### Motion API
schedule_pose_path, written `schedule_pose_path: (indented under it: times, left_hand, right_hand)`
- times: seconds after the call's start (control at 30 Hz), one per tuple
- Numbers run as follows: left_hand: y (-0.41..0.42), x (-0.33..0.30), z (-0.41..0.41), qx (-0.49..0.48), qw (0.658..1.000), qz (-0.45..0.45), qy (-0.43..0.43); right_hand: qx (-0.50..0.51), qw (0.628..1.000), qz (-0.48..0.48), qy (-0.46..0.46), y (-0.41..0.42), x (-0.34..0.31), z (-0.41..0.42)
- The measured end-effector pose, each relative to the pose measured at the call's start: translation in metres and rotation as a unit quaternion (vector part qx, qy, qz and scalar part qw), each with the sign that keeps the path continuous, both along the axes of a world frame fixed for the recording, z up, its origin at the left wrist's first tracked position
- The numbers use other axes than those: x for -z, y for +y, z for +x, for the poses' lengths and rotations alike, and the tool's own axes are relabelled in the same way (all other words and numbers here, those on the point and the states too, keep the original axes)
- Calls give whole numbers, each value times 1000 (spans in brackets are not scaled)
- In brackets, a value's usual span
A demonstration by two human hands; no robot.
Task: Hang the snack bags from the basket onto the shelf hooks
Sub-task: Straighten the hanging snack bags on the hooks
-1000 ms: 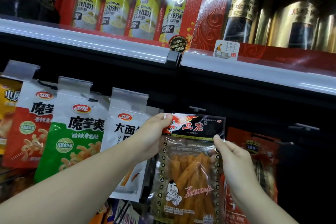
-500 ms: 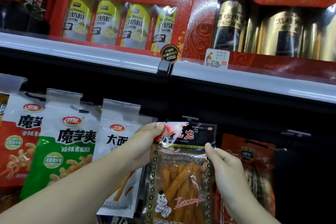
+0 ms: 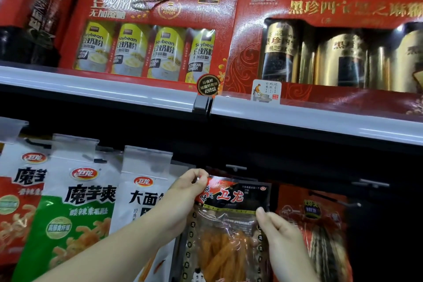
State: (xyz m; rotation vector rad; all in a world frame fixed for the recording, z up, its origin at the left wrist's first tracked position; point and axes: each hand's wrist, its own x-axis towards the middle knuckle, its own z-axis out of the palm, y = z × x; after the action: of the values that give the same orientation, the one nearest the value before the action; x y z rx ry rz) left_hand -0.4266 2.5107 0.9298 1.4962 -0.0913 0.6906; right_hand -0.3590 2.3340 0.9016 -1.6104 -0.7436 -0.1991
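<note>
- One snack bag [image 3: 231, 220], clear with a black and red top band and orange sticks inside, is held up in front of the dark back panel under the upper shelf [image 3: 297, 119].
- The left hand [image 3: 183, 199] pinches the top left corner of this bag between thumb and fingers.
- The right hand [image 3: 278, 233] holds the right edge of the bag, just under the black band, with curled fingers.
- One bare metal hook [image 3: 235, 168] shows just above the top edge of the bag; if the bag touches it, I cannot tell.
- Two more bare hooks [image 3: 369, 182] stand out to the right, above a red bag [image 3: 320, 231] that hangs just beside the held one.
- On the left I count three hanging bags in full view: one white and red bag [image 3: 20, 208], one white and green bag [image 3: 75, 217], and one white bag [image 3: 142, 192] partly behind the left forearm.
- On the upper shelf stand two red gift boxes seen from the front: the soybean box [image 3: 151, 2] with four yellow cans in its window, and the sesame box [image 3: 343, 4] with dark and gold cans, whose number I cannot count surely.
- A third dark red box [image 3: 34, 18] is at the far left, turned sideways.
</note>
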Motion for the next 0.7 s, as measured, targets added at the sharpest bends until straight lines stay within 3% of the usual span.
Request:
schedule_pose_path:
  times: [0.33,0.5,0.7]
  left_hand:
    - [1,-10,-3,4,999,-43,-19]
    - [-2,-11,-2,8,998,53,-28]
    - [-8,-11,4,-71,991,99,-60]
  right_hand:
    - [-3,999,36,-13,3,-8,-2]
    - [5,999,49,-2,6,-6,-4]
    - [18,998,55,-23,4,-6,-4]
